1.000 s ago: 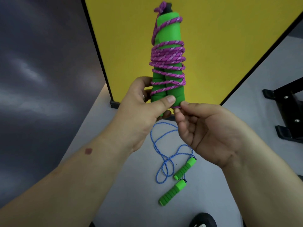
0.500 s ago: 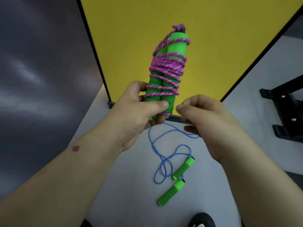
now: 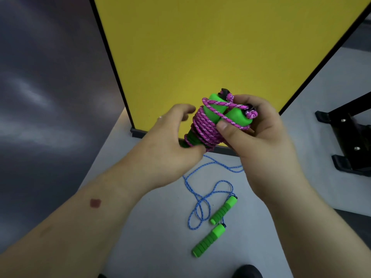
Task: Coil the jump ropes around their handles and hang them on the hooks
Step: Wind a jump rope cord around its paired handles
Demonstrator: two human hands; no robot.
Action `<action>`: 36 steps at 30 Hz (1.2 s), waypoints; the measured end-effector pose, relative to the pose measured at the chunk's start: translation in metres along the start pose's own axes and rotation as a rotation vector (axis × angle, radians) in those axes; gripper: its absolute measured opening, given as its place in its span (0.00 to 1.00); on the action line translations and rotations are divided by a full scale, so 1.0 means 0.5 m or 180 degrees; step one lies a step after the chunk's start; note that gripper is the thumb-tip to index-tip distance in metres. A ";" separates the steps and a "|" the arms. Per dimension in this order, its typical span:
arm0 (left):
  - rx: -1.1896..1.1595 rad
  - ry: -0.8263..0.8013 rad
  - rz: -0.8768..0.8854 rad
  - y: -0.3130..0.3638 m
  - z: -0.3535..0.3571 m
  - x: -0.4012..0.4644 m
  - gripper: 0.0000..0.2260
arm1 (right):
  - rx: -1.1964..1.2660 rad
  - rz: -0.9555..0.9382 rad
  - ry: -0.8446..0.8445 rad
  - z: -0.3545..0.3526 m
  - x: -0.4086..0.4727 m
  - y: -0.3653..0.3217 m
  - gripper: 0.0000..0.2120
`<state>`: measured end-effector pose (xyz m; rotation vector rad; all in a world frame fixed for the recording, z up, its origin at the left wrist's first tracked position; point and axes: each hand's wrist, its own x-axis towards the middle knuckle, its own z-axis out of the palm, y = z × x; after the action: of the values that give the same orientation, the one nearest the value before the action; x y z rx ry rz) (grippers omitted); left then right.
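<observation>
The purple rope [image 3: 202, 128], wound round its green handles [image 3: 224, 115], is gripped by the right hand [image 3: 259, 135] and steadied by the left hand [image 3: 170, 141] (fingers loosely curled against it). A blue rope [image 3: 202, 199] is seen on the floor [image 3: 152, 237] at six o'clock.

Two jump ropes: purple rope [image 3: 206, 127], blue rope [image 3: 202, 199]; four green handles [image 3: 223, 209].

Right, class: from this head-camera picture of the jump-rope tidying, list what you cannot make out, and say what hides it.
- Hooks: none appear in the head view.
- Lower ends of the green foam handles wrapped in purple braided rope: covered by the left hand.
- Part of the loose blue braided rope on the grey floor: passes behind the right hand.
- Black metal stand: cut off by the right edge.
- Dark shoe tip: cut off by the bottom edge.
</observation>
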<state>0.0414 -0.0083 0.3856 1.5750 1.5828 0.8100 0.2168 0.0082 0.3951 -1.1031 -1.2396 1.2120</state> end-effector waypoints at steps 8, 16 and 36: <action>-0.0822 0.0690 0.0049 0.060 0.016 -0.017 0.12 | -0.0521 -0.0497 0.0432 0.039 -0.036 0.001 0.18; -0.2411 0.0339 -0.0628 0.053 -0.001 0.002 0.07 | -0.0788 -0.0631 -0.0079 0.052 -0.049 0.002 0.15; 0.0143 -0.0642 -0.0100 0.036 -0.057 -0.005 0.07 | -0.1240 0.0561 -0.1269 -0.010 -0.006 -0.020 0.11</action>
<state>0.0266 -0.0080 0.4157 1.6057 1.4847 0.5824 0.2225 0.0046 0.4047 -1.3127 -1.7676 1.4060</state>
